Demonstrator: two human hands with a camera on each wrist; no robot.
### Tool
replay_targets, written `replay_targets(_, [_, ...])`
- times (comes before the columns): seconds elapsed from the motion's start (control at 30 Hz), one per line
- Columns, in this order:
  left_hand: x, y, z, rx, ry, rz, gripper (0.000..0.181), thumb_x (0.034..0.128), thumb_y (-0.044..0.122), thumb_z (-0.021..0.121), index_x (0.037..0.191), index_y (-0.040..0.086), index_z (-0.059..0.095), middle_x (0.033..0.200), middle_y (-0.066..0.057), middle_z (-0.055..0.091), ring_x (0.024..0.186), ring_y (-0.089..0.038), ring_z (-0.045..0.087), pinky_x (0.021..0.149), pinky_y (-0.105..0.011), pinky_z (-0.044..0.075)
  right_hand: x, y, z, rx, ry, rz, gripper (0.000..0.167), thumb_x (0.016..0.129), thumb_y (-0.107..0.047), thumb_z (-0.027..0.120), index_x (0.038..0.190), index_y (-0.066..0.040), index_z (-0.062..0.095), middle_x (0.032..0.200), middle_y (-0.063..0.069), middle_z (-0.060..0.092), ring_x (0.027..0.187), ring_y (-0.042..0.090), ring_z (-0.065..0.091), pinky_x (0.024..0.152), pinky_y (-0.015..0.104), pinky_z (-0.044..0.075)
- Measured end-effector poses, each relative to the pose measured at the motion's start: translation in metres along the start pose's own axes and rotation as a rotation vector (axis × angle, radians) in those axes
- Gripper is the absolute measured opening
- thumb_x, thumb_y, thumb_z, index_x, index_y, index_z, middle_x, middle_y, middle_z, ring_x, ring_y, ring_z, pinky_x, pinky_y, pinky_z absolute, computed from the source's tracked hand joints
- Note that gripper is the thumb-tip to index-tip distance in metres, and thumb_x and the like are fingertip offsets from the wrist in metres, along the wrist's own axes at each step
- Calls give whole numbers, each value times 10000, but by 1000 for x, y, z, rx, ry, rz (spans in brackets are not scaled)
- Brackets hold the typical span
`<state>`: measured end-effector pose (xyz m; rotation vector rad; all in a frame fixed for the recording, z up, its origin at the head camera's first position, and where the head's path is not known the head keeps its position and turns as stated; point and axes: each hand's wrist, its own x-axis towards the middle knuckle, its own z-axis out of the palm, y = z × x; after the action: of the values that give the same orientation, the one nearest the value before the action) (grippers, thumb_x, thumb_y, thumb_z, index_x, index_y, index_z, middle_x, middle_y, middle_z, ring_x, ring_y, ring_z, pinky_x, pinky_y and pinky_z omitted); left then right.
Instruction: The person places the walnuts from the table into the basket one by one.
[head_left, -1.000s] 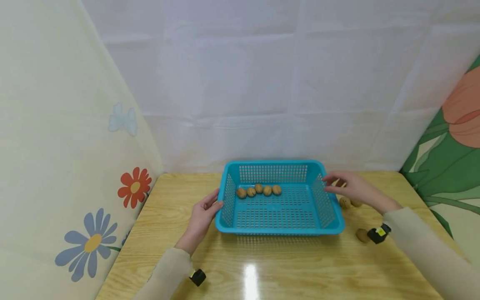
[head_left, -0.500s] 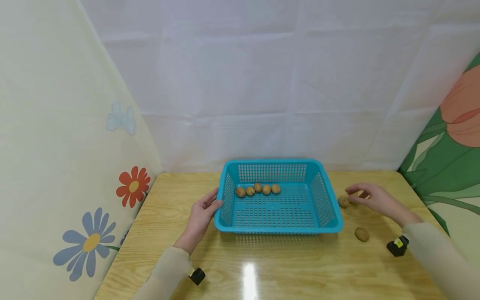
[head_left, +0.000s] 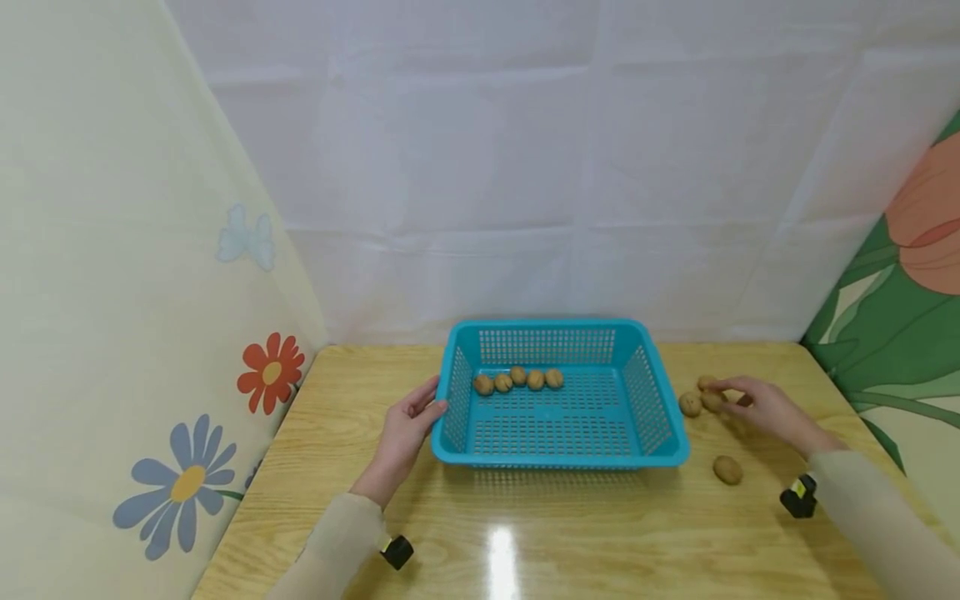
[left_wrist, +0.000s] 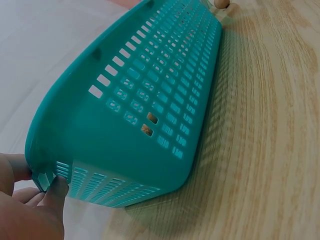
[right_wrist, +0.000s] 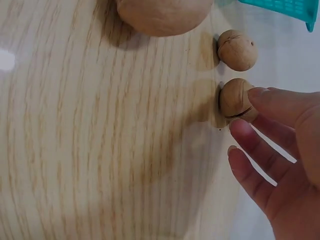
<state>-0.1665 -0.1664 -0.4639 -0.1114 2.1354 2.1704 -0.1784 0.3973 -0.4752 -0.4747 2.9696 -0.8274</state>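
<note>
A blue plastic basket [head_left: 547,461] with perforated walls stands on the table, several walnuts [head_left: 536,380] lying in a row toward its back left. My left hand [head_left: 403,433] grips the basket's left rim, thumb and fingers on either side of it, as the left wrist view also shows. To the right of the basket, my right hand [head_left: 768,412] has its thumb and fingertips around a walnut [right_wrist: 234,97] on the table. Close by lie a second walnut [head_left: 690,404] and, behind, a third one [head_left: 706,382].
Another walnut [head_left: 727,469] lies on the wooden table [head_left: 600,533], nearer the front right. A white cloth [head_left: 465,167] hangs behind the table, and flower-patterned panels [head_left: 915,333] stand at both sides.
My right hand has drawn back from the basket's right rim to the loose walnuts, its fingertips now at one of them. The left hand stays on the basket.
</note>
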Motion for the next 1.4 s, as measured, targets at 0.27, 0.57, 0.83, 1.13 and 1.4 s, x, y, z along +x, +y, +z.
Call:
replay_targets(0.27, [0, -2, -1, -2, -16, -1, 537, 1050, 84, 618, 1563, 53, 463, 1537, -202, 523, 1393, -340, 533, 1002, -282, 562, -2, 9, 4, 62, -47, -4, 425, 933, -4, 735, 1299, 165, 600, 1137, 322, 661, 855, 271, 678, 658, 284, 555])
replay_targets(0.57, [-1, 0, -2, 0, -18, -2, 542, 1050, 95, 625, 1566, 64, 462, 1541, -188, 523, 1398, -330, 530, 1015, -298, 558, -5, 7, 10, 117, -44, 61, 422, 976, -100, 729, 1316, 109, 591, 1233, 354, 624, 934, 330, 676, 660, 286, 553])
replay_targets(0.83, [0, 0, -2, 3, -17, -7, 547, 1049, 95, 623, 1569, 57, 455, 1544, -190, 519, 1397, -325, 528, 1014, -285, 556, -8, 9, 13, 115, -37, 101, 491, 987, -169, 734, 1361, 108, 579, 1230, 341, 635, 922, 313, 679, 643, 297, 555])
replay_targets(1.13, [1, -1, -1, 10, -12, 0, 547, 1040, 104, 641, 1559, 54, 472, 1530, -185, 537, 1384, -323, 545, 1032, -324, 552, -14, -3, 4, 125, -14, 130, 496, 1008, -176, 707, 1397, 98, 564, 1258, 336, 618, 908, 258, 654, 618, 294, 562])
replay_targets(1.4, [1, -1, -2, 12, -12, -12, 546, 1045, 95, 629, 1565, 66, 465, 1537, -172, 532, 1388, -318, 541, 1041, -338, 548, -12, -24, -12, 122, -3, 80, 509, 1036, -277, 675, 1433, 26, 577, 1341, 280, 613, 970, 250, 630, 698, 330, 550])
